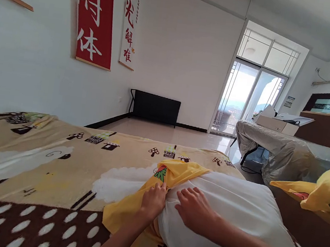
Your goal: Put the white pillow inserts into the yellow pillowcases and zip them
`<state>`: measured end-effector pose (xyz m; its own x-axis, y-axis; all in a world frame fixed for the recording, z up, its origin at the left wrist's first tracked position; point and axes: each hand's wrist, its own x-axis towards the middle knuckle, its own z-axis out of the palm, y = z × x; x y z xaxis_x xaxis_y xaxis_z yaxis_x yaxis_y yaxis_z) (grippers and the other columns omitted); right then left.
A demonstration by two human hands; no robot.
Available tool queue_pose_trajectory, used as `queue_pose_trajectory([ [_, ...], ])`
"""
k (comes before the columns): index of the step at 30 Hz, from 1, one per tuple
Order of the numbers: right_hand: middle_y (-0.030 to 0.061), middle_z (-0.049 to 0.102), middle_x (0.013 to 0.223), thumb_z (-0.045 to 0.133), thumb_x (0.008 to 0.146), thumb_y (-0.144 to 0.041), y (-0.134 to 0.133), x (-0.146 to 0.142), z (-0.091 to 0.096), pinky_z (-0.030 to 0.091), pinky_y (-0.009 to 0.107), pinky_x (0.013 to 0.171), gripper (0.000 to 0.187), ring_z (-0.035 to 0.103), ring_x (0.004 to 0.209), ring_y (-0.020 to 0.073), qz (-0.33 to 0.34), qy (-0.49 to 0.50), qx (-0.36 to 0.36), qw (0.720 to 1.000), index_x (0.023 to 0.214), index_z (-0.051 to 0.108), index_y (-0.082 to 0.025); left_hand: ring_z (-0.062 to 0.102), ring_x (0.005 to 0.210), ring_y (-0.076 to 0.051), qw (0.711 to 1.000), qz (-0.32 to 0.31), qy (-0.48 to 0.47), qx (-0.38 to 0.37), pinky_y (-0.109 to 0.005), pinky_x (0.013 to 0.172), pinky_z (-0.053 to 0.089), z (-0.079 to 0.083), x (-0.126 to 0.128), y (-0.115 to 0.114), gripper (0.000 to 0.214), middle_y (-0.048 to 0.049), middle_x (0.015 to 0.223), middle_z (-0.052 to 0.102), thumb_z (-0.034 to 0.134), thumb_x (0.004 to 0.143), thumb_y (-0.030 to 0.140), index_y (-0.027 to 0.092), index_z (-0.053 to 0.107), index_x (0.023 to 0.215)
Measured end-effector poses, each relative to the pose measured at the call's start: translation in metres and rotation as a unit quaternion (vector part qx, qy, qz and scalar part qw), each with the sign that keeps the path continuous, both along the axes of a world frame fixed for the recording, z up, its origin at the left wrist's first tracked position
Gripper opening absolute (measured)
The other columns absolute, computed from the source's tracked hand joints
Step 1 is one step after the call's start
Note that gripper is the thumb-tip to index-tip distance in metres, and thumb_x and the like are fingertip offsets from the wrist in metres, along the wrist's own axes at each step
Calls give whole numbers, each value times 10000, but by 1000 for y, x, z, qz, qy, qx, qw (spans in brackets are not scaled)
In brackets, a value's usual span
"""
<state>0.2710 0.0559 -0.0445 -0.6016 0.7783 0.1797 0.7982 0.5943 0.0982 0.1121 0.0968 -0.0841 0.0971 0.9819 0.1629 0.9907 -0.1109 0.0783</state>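
A white pillow (232, 216) lies on the bed, partly inside a yellow pillowcase (130, 211) with a carrot print. My left hand (153, 200) is closed on the edge of the yellow pillowcase beside the pillow. My right hand (195, 209) rests flat on the white pillow with its fingers spread, right next to the left hand.
A tan patterned blanket (57, 166) covers the bed. A second yellow pillow (328, 191) lies at the right. Behind it stand a plastic-covered table (287, 154) with cardboard boxes (323, 127), a black radiator (155, 107) and a glass balcony door (246, 97).
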Motion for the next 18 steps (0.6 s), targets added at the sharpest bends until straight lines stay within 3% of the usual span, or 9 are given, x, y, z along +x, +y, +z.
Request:
queue_pose_trajectory([
  [2, 170, 586, 1117, 544, 817, -452, -26, -9, -30, 401, 437, 902, 459, 525, 1005, 294, 34, -9, 27, 999, 1121, 591, -112, 614, 926, -263, 1000, 4, 0, 3, -347, 732, 474, 5, 2, -2, 377, -173, 1017, 581, 257, 868, 109, 121, 555, 1100],
  [4, 212, 512, 1235, 615, 758, -448, -34, -10, -56, 366, 459, 937, 620, 478, 1077, 333, 20, -15, 62, 998, 1231, 522, -57, 609, 930, -270, 1000, 7, 0, 6, -352, 730, 477, 13, 2, -5, 382, -172, 1028, 572, 268, 853, 90, 117, 549, 1111],
  [7, 164, 532, 1212, 536, 807, -228, -18, 1, -73, 359, 434, 913, 459, 481, 1056, 287, 12, 5, 69, 998, 1245, 506, -94, 587, 974, -280, 1000, 10, 0, 15, -367, 740, 480, 26, -2, -13, 384, -162, 1065, 556, 262, 849, 82, 129, 539, 1111],
  [10, 94, 563, 1153, 467, 829, -137, 8, 14, -59, 356, 393, 883, 444, 486, 1036, 237, 32, 40, 54, 997, 1268, 486, -197, 545, 1058, -298, 1000, 19, -3, 14, -384, 761, 475, 33, -7, -25, 417, -192, 1143, 527, 244, 845, 66, 123, 489, 1178],
  [14, 91, 552, 1171, 439, 848, -128, 34, 20, -30, 332, 397, 896, 515, 468, 1064, 241, 31, 33, 52, 998, 1345, 424, -258, 613, 940, -312, 998, -12, -29, -62, -428, 773, 473, 29, -7, -40, 556, -223, 1007, 615, 334, 781, 43, 13, 342, 1336],
  [18, 103, 541, 1191, 465, 859, -186, 43, 13, -27, 343, 402, 893, 493, 461, 1070, 248, 54, 58, 55, 995, 1348, 428, -238, 566, 1076, -187, 984, -82, -148, -59, -253, 874, 441, 28, 4, -43, 719, -176, 1224, 554, 383, 754, 101, 33, 147, 1429],
])
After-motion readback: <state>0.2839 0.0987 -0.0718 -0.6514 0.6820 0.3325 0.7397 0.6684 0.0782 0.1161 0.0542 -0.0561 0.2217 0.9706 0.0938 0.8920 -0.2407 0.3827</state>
